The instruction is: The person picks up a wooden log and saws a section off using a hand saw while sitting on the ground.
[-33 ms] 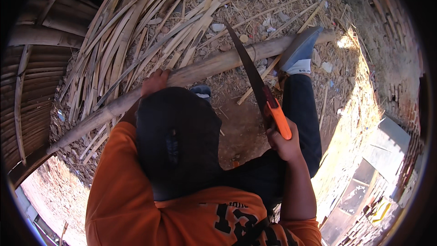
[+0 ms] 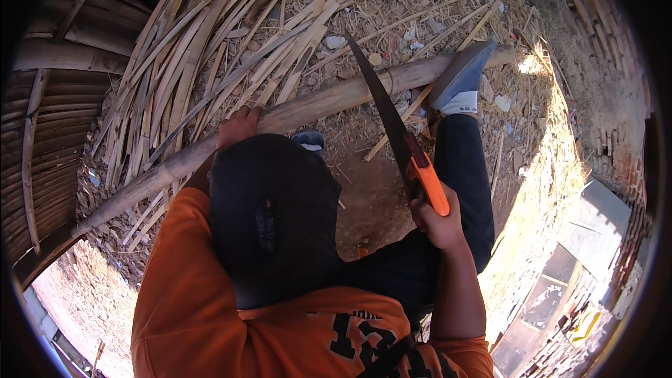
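A long, pale brown bamboo pole (image 2: 315,103) lies slantwise over the ground, from the lower left to the upper right. My left hand (image 2: 238,127) grips it left of the middle, partly hidden behind my bent left knee (image 2: 273,217). In my right hand (image 2: 437,215) is a handsaw (image 2: 383,101) with an orange handle and a dark, tapering blade. The blade crosses the pole, its tip pointing up and away; whether it has cut into the pole I cannot tell. My right shoe (image 2: 462,77) rests over the pole near its right end.
Many split bamboo strips (image 2: 185,77) lie in a heap at the far left, beside a slatted wooden wall (image 2: 63,140). Stones and straw litter the ground. A rough brick wall (image 2: 602,98) rises at the right, with grey panels (image 2: 591,217) leaning below it.
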